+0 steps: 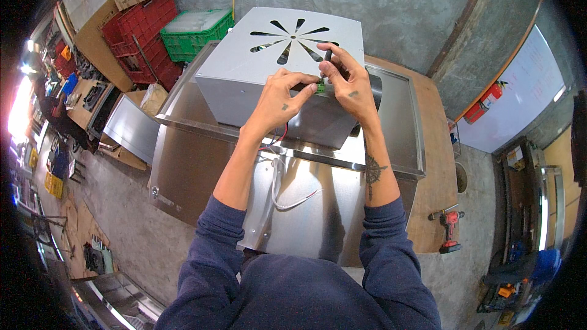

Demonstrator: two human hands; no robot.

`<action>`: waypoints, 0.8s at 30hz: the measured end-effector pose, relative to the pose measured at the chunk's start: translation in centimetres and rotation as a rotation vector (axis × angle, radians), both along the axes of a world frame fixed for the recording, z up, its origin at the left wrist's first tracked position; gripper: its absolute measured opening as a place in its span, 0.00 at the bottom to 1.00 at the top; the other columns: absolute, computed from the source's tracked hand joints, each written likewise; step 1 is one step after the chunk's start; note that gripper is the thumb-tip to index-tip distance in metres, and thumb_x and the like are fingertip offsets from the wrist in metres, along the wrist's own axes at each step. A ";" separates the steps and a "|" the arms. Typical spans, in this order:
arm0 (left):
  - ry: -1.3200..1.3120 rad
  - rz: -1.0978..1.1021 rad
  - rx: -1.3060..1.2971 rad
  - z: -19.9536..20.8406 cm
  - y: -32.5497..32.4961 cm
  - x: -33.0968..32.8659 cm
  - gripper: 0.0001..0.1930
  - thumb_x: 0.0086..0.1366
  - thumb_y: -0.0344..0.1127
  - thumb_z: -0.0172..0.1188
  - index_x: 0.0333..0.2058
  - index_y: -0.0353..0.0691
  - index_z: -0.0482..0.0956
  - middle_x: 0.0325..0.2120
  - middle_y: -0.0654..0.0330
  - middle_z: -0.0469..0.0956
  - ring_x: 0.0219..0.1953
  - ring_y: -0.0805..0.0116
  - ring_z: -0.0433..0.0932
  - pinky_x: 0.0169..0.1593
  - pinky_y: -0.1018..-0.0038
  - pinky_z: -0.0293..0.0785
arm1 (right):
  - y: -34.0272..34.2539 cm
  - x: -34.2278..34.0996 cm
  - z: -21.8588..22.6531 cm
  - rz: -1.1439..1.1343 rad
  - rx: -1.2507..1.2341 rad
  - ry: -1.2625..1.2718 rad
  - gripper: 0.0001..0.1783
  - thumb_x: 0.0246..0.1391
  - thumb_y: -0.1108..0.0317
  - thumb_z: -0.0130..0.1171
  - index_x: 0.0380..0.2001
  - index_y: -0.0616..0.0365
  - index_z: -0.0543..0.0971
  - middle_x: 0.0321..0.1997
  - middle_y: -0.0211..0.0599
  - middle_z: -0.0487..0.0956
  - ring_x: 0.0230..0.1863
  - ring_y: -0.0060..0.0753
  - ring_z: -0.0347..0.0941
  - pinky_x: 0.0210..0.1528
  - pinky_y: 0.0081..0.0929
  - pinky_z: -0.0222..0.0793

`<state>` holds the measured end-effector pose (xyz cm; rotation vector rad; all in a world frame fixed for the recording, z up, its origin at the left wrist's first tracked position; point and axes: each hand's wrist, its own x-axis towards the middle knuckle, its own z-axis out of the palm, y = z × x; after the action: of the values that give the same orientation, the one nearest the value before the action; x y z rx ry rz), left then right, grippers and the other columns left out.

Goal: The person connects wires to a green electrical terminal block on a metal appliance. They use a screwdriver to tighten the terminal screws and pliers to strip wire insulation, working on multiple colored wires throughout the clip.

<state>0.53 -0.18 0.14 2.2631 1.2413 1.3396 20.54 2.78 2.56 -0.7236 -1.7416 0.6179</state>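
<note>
Left fingers (302, 78), nearly closed, are pinching a green connector (321, 88); my right fingers (343, 57) are gripping a dark-handled tool (328, 56), which I should be keeping straight

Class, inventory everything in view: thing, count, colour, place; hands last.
Connector: 1, green, left hand
Tool: 1, black, right hand
Box: 1, grey, on steelwork
Steelwork: uncounted, silver, under box
Cable: 1, white, on steelwork
Table: 1, brown, under steelwork
Drill: 1, red, table's right
Crate: 1, green, behind box
Crates: 2+, red, beside it
Whiteboard: 1, white, at right
Extinguisher: 1, red, by whiteboard
Clutter: uncounted, mixed, edges
Left hand: 1, bare, on connector
Right hand: 1, bare, on tool
</note>
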 end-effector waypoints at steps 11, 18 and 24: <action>0.009 0.007 -0.007 -0.1 0.1 0.1 0.14 0.72 0.40 0.70 0.51 0.41 0.91 0.45 0.57 0.90 0.46 0.58 0.79 0.56 0.61 0.76 | 0.0 -0.3 -0.3 -0.051 0.079 0.031 0.19 0.68 0.67 0.69 0.61 0.48 0.83 0.34 0.32 0.83 0.35 0.22 0.77 0.38 0.26 0.74; 0.008 0.018 -0.018 0.2 -0.3 0.2 0.14 0.71 0.38 0.71 0.50 0.39 0.91 0.44 0.56 0.90 0.47 0.57 0.81 0.56 0.63 0.77 | -0.3 -0.3 0.1 -0.024 -0.008 0.038 0.17 0.69 0.67 0.69 0.58 0.51 0.84 0.26 0.29 0.81 0.30 0.19 0.76 0.35 0.25 0.72; -0.027 -0.011 -0.083 -0.7 0.1 0.0 0.15 0.74 0.43 0.67 0.53 0.45 0.91 0.42 0.59 0.87 0.47 0.59 0.73 0.58 0.63 0.70 | -0.1 -0.1 0.2 0.008 -0.031 0.049 0.15 0.70 0.68 0.67 0.58 0.52 0.83 0.28 0.30 0.83 0.32 0.19 0.78 0.37 0.25 0.74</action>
<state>0.52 -0.11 -0.53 2.1852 1.2504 1.2862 20.45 2.68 2.73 -0.7175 -1.6942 0.6643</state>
